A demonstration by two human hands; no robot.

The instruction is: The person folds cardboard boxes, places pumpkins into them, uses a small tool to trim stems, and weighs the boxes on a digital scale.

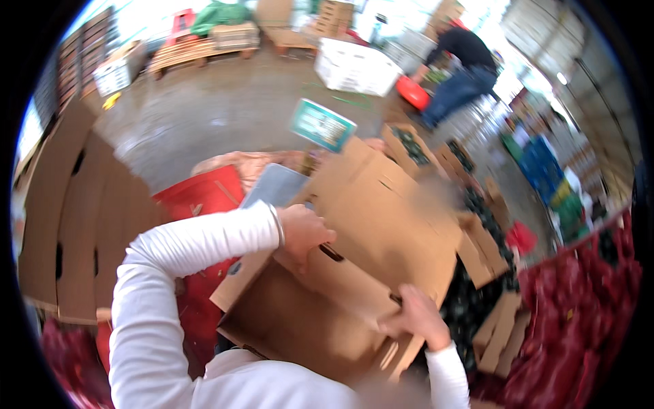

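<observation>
In front of me is an open cardboard box (pixel 293 320), tilted, with its inside facing me. My left hand (pixel 304 232) is closed over the top edge of its far wall, beside an oval handle hole. At the far right corner my right hand (pixel 417 317) grips the wall, fingers around the edge near a slot. Behind the box lies flat, unfolded cardboard (pixel 375 198). A red surface (pixel 204 198) and a grey-blue panel (pixel 276 185) show past my left forearm.
Flattened cardboard (pixel 95 218) stands at left. To the right are open boxes (pixel 480 249), dark green produce (pixel 466 286) and red mesh sacks (pixel 579 313). A teal sign (pixel 323 125) stands ahead. Farther off, a person (pixel 463 68) bends by a white crate (pixel 357 67).
</observation>
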